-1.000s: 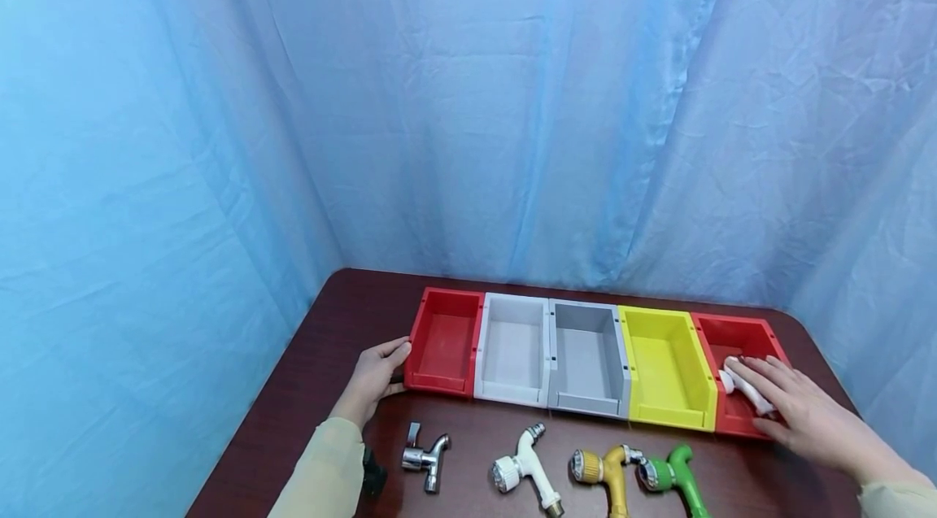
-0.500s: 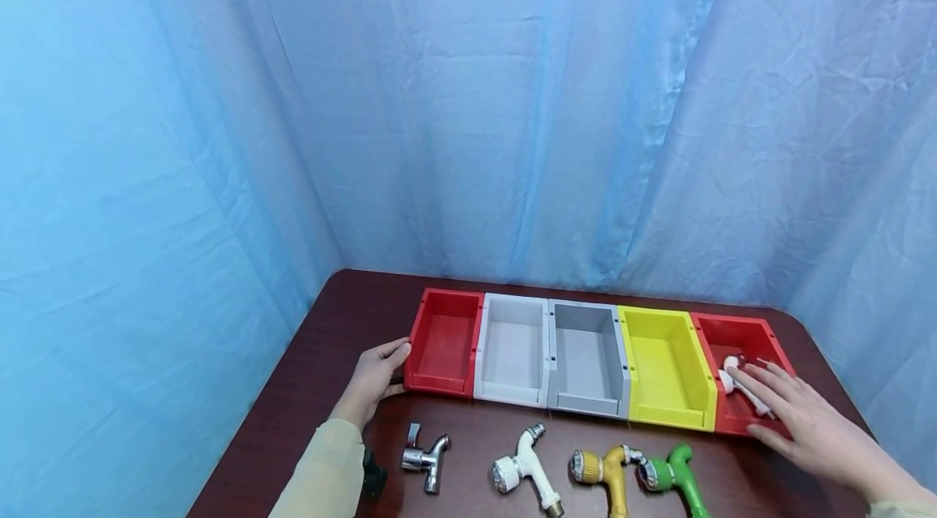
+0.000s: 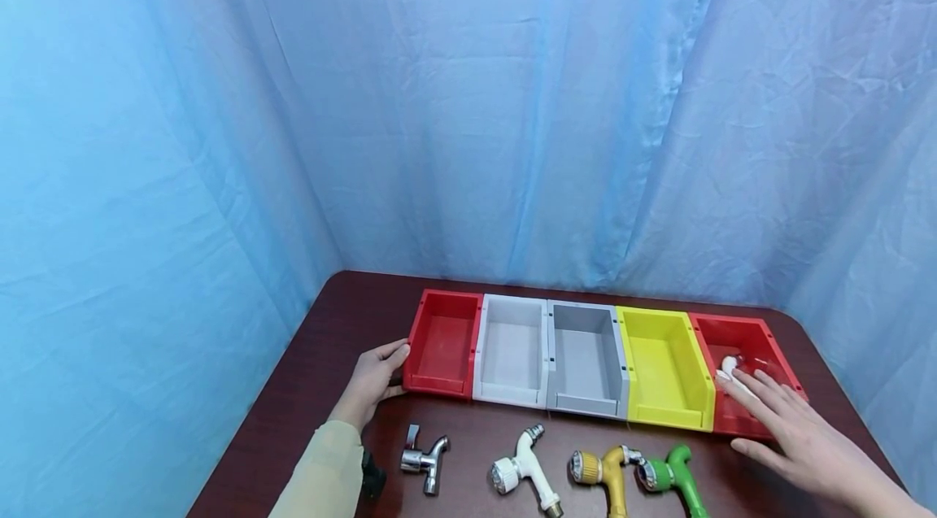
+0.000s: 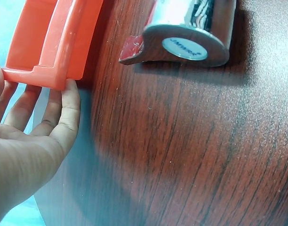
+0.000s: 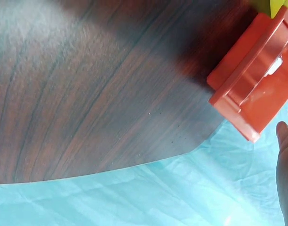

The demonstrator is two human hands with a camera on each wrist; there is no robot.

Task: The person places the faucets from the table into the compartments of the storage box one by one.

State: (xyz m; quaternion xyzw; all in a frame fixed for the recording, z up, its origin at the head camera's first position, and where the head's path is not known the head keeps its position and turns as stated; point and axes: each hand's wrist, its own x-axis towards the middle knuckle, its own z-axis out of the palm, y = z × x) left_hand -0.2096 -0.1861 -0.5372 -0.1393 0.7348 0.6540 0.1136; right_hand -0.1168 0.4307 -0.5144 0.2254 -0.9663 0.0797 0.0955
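We can't see all of the white tap [image 3: 729, 364] in the right red box [image 3: 735, 331], because the right hand [image 3: 794, 430] covers part of it. The bottom of the head view cuts off the yellow tap [image 3: 613, 481] and the green tap [image 3: 681, 471]. In the left wrist view, the left red box [image 4: 64, 42] and the silver tap [image 4: 174, 33] run off the top, and the left hand [image 4: 33, 146] shows just a bit of its thumb. The right wrist view cuts off most of the right hand.

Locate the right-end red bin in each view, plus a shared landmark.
Head: right-end red bin at lower right, beside the yellow bin.
Left wrist: not there; left-end red bin instead.
Right wrist: same bin, upper right, cut by the edge.
Landmark: dark wooden table, in all three.
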